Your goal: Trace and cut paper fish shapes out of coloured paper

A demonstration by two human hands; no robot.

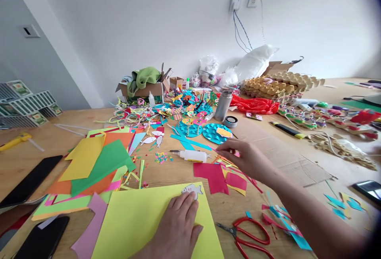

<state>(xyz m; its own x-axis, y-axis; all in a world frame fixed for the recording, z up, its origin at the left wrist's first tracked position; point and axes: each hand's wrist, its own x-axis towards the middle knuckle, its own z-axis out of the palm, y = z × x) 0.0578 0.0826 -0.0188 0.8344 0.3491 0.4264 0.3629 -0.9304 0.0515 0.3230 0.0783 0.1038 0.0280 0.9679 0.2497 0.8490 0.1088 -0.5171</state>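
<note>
My left hand [177, 223] lies flat on a sheet of yellow paper [133, 215]. Its fingertips press on a white fish cutout [190, 190] with drawn outlines, near the sheet's upper right corner. My right hand [242, 155] reaches across to the middle of the table, fingers pinched together. A bit of pink shows at its fingertips, too small to name. Just left of those fingers lies a white glue bottle [193, 155] on its side. Below the right hand are dark pink paper scraps [211, 175]. Red-handled scissors [250, 231] rest right of the yellow sheet.
Coloured paper sheets [98, 163] are piled at left, beside a black phone [44, 239]. Paper fish and blue discs [212, 132] crowd the middle, near a metal bottle [223, 106]. Egg trays [276, 86] stand at the back right. Flat cardboard [285, 151] lies on the right.
</note>
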